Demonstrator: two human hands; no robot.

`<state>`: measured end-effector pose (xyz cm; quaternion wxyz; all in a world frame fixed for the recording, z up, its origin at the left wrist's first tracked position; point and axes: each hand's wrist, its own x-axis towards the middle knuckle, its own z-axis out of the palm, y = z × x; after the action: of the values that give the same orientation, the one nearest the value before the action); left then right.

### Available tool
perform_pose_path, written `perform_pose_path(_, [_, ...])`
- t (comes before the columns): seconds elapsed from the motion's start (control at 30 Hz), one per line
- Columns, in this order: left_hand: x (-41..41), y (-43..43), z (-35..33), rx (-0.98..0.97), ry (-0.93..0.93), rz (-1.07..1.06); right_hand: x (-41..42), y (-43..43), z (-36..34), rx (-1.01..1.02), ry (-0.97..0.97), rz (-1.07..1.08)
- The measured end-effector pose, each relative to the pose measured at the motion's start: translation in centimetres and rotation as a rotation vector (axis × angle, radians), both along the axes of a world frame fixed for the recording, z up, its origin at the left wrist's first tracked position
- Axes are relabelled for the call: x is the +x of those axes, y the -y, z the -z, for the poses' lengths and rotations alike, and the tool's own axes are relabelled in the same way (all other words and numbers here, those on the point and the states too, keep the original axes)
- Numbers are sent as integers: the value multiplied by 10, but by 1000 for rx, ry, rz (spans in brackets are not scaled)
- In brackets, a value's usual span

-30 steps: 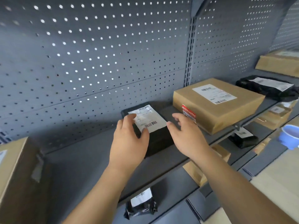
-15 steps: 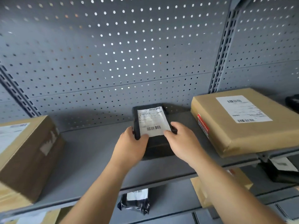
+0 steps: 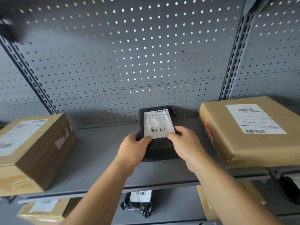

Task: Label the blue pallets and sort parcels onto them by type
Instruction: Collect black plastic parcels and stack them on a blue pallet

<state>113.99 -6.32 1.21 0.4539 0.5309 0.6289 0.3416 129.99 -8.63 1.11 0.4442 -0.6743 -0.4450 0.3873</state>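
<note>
A black parcel (image 3: 159,147) with a white shipping label lies on the grey metal shelf (image 3: 100,161), in the middle of the head view. My left hand (image 3: 133,149) grips its left side, thumb on the label's lower left corner. My right hand (image 3: 186,146) grips its right side, thumb on the label's lower right corner. No blue pallet is in view.
A brown cardboard box (image 3: 32,150) stands on the shelf to the left and a flat brown box (image 3: 253,132) to the right. The pegboard back wall (image 3: 129,54) rises behind. On the lower shelf lie a black bag parcel (image 3: 138,203) and more brown boxes (image 3: 42,210).
Both hands have closed on the sides of the black parcel, from hovering over it a second ago. The view has swung left, bringing the left cardboard box further in.
</note>
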Motion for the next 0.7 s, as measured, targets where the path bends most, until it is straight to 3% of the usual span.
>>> perform_pose_path(0.27, [-3, 14, -6, 34, 188, -65, 0, 5, -7, 113, -108, -71])
perform_pose_path(0.7, [-74, 56, -30, 183, 253, -258, -63, 9, -26, 216, -202, -320])
